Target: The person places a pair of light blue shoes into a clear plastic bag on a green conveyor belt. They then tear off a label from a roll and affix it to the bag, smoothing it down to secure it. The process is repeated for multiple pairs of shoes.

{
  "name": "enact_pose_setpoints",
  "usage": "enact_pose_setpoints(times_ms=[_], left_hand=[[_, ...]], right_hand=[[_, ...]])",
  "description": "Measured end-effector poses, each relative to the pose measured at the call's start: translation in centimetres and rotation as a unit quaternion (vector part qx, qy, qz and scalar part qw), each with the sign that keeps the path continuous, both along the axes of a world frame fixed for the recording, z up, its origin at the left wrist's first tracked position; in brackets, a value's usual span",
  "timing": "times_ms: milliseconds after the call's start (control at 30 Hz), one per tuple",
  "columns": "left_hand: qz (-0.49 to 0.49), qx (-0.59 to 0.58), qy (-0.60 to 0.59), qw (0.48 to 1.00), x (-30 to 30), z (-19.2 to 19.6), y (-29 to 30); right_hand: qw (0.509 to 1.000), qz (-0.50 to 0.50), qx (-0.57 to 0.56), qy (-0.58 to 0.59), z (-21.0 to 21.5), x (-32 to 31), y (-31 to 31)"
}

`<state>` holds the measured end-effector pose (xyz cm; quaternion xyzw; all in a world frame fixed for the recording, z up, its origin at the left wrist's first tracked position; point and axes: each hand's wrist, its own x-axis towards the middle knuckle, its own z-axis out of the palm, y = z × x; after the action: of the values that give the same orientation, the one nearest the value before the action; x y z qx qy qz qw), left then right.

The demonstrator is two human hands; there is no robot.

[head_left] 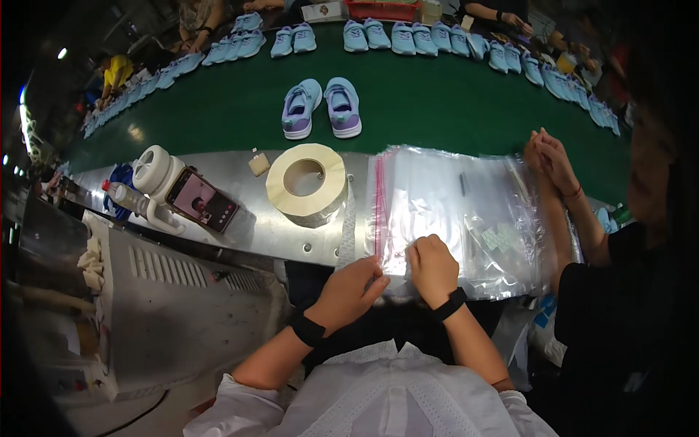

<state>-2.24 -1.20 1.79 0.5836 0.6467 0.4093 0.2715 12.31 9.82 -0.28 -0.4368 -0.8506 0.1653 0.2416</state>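
A stack of clear plastic zip bags with a red strip along the left side lies in front of me. My left hand is closed at the stack's near left corner, the bag's edge between thumb and fingers. Close by on the right, my right hand curls over the bags in a pinch; whatever its fingertips hold is hidden. A big roll of labels stands left of the bags, its label strip hanging toward my left hand. Beyond the roll, a pair of light blue and purple shoes rests on the green belt.
Many more blue shoes line the far side of the green belt. At left are a phone, a white jug and a metal cabinet. A co-worker's hands are beside the bags on the right.
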Motion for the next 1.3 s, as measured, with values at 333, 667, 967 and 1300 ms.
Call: enact_pose_setpoints(times_ms=[333,667,967,1300], left_hand=[[-0.019,0.025,0.080,0.996,0.0,1.6,1.6],[-0.014,-0.088,0.087,0.992,-0.1,1.7,0.6],[-0.022,-0.214,-0.619,0.755,1.4,0.2,10.7],[-0.107,-0.272,-0.620,0.728,2.4,-2.0,12.4]], right_hand=[[0.999,0.014,-0.047,-0.001,1.5,-0.1,0.4],[0.995,-0.002,-0.101,0.008,0.9,2.3,1.3],[0.917,-0.003,-0.308,0.252,4.3,4.2,2.8],[0.951,0.142,-0.193,0.198,6.1,4.3,1.1]])
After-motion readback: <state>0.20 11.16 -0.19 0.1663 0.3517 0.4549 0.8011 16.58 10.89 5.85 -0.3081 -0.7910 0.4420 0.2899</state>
